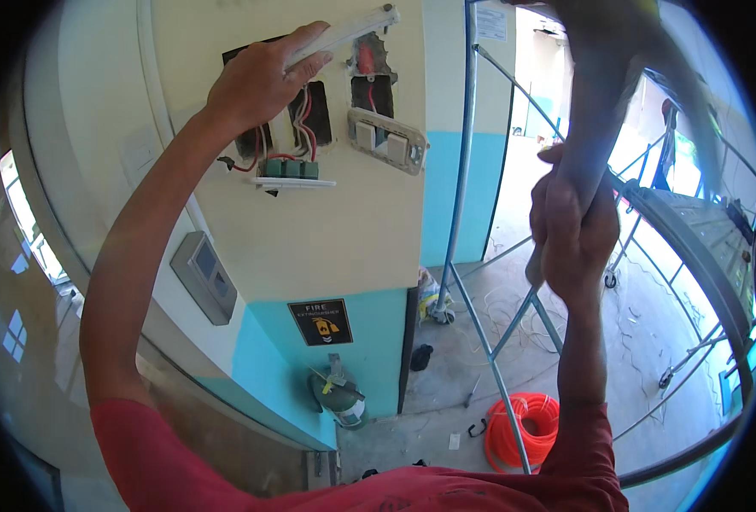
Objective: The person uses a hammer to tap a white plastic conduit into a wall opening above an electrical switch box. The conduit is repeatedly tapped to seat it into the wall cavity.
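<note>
Nearest the camera: the person's red sleeves and shoulders fill the bottom edge, both bare forearms rising from them.
Right hand: the right hand (576, 235) is clenched tight around a blurred grey tool handle (604, 102) that runs up and out of view; what kind of tool it is I cannot tell.
Left hand: the left hand (262, 81) is raised to the wall, fingers closed over the near end of a long white plastic cover plate (344, 30), which sticks out to the right and stands off the wall.
Where the work is: on the cream wall, an open switch box (280, 115) shows red, black and white wires, and a white strip carrying three green switch modules (294, 173) hangs out just below it.
Beside it: a second white switch plate with rocker switches (388, 141) hangs tilted under another broken opening.
Step in hand: to my eye the fittings are pulled out and the cover is off, so this looks mid-way through work on the wiring.
Next move, as I judge it: care near the bare wires, and a steady hold on the plate so it clears the dangling modules.
Below: a green fire extinguisher (341, 397) under a dark sign, a coil of orange cable (523, 427) on the floor, and blue-grey scaffold tubing (463, 171) close at the right.
</note>
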`<state>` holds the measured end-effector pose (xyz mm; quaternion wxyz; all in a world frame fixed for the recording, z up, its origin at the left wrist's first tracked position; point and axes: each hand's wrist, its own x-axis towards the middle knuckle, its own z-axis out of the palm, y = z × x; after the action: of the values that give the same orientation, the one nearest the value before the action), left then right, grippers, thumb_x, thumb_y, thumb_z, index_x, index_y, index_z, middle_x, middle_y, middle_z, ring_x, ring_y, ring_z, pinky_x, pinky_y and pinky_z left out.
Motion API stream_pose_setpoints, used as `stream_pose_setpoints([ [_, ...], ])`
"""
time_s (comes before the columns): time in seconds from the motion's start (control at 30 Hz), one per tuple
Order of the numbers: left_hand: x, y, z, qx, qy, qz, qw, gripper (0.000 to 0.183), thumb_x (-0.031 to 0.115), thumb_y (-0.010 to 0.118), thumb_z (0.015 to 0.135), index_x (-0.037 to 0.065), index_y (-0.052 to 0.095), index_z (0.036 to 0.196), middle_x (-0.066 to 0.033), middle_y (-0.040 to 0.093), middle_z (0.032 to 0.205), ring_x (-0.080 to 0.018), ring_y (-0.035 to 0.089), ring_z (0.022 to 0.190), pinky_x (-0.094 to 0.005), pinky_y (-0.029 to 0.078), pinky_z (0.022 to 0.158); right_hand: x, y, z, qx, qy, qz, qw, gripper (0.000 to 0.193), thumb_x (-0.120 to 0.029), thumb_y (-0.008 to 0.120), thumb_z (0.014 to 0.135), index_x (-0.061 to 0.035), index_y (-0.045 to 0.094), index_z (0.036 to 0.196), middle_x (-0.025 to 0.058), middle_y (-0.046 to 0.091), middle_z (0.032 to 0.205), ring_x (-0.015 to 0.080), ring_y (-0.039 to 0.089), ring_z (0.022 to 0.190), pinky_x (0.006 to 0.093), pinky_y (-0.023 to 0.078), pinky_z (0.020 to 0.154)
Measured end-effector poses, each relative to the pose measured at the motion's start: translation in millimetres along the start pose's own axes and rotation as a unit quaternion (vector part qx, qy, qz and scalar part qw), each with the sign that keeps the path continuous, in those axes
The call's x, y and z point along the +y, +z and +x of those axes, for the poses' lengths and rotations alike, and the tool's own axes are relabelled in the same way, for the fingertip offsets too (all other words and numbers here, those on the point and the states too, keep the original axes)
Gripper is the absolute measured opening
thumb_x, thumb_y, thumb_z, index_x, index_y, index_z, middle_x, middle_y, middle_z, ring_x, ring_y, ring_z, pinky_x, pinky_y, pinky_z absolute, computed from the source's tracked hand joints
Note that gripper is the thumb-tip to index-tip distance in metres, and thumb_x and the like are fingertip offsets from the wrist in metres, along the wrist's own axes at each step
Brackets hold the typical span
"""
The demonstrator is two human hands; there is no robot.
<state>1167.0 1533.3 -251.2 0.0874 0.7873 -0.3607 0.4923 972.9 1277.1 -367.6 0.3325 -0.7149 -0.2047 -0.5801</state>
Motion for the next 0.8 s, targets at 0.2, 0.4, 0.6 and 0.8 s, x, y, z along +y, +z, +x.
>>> stream_pose_setpoints([
  [0.2,3,-3,1,0.018,0.046,0.106,0.993,0.045,0.044,0.048,0.093,0.024,0.046,0.133,-0.0148,0.064,0.075,-0.0317,0.063,0.067,-0.0428,0.05,0.064,20,30,50,0.027,-0.131,-0.035,0.99,0.028,-0.026,0.056,0.091,0.0001,0.051,0.1,0.0074,0.058,0.065,0.0113,0.054,0.054,0.0286,0.044,0.05],
  [0.4,37,-39,9,-0.06,0.028,0.161,0.985,0.044,0.037,0.049,0.093,0.012,0.047,0.131,-0.0165,0.065,0.083,-0.0289,0.064,0.074,-0.0395,0.051,0.07,27,33,77,-0.147,0.142,-0.083,0.975,0.041,-0.041,0.048,0.095,-0.0006,0.053,0.089,0.0066,0.052,0.059,0.0144,0.052,0.05,0.0317,0.044,0.049],
  [0.6,8,-4,1,0.011,0.059,0.185,0.981,0.043,0.041,0.048,0.093,0.027,0.045,0.134,-0.0124,0.065,0.08,-0.0295,0.064,0.071,-0.0406,0.052,0.065,30,27,53,0.016,-0.077,0.117,0.99,0.021,-0.021,0.053,0.093,0.0003,0.052,0.096,0.0034,0.055,0.063,0.0093,0.053,0.055,0.0253,0.043,0.049],
  [0.8,8,-5,2,0.001,0.059,0.213,0.975,0.044,0.04,0.048,0.093,0.031,0.042,0.135,-0.0114,0.066,0.083,-0.0274,0.065,0.072,-0.0403,0.053,0.066,38,27,68,-0.159,0.125,-0.104,0.974,0.036,-0.034,0.053,0.094,0.0024,0.054,0.089,0.0097,0.054,0.06,0.0151,0.053,0.05,0.0342,0.044,0.05],
])
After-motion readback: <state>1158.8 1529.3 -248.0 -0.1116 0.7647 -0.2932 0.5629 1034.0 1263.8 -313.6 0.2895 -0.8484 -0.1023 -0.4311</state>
